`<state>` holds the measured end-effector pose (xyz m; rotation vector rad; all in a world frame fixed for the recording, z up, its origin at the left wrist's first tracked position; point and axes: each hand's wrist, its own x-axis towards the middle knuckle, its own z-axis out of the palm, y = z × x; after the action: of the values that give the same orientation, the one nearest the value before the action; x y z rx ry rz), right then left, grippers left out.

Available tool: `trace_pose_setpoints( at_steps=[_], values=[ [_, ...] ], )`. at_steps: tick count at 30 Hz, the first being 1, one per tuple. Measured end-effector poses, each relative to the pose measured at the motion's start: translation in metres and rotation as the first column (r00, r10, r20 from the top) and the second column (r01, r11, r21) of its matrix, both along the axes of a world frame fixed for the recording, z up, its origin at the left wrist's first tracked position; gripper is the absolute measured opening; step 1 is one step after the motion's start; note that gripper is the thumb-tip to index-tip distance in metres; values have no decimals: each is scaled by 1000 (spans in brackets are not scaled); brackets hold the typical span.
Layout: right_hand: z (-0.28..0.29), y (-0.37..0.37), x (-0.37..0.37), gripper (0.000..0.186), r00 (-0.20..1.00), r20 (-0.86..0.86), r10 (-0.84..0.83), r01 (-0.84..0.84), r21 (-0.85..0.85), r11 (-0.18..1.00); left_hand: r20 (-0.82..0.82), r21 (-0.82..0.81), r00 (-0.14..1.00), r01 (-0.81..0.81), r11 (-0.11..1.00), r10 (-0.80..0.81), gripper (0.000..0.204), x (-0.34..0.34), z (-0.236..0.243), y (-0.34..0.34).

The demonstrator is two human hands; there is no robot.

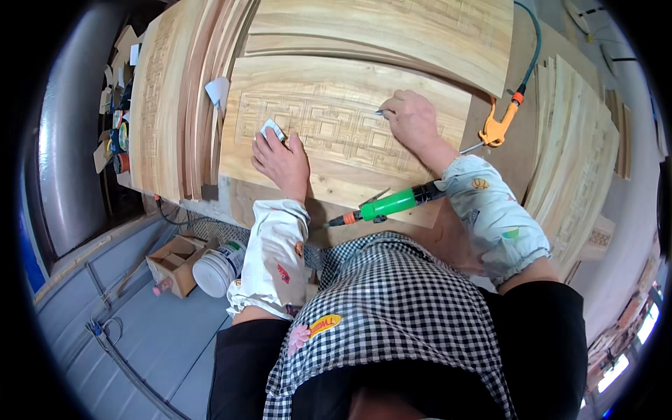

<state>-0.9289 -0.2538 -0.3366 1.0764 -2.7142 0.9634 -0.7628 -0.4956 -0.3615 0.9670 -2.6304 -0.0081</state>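
Note:
A pale wooden panel (336, 84) carved with a geometric fret pattern lies flat on the workbench in front of me. My left hand (282, 162) rests on its near left part and pinches a small folded piece of sandpaper (271, 129) against the carving. My right hand (410, 119) works farther right on the same panel, fingers closed around a thin metal tool (382, 110) whose tip touches the carved grooves. A green air tool (389, 204) with a dark nose lies on the bench edge under my right forearm.
Stacks of similar carved panels stand at the left (175, 98), behind (392, 28) and at the right (574, 154). An orange air blow gun (495, 129) on a green hose lies right of the panel. A white tub (218, 267) and cardboard box (175, 262) sit on the floor, lower left.

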Motion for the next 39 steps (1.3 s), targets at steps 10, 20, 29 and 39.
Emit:
trace_pose_setpoints(
  at_steps=[10,20,29,39],
  values=[
    [-6,6,-5,11,998,-46,-48,54,119,991,-7,90,1000,-11,996,11,63,-5,0,8],
    [-15,-20,-5,11,994,-36,105,-108,-114,988,13,103,997,-76,992,75,62,13,7,2],
    [-12,-56,-4,11,979,-117,166,-180,-116,977,-3,84,998,-61,995,61,61,7,6,3],
    [-20,-22,-2,9,967,-164,196,-221,-148,964,0,110,999,-52,992,53,62,9,6,6]
  ],
)
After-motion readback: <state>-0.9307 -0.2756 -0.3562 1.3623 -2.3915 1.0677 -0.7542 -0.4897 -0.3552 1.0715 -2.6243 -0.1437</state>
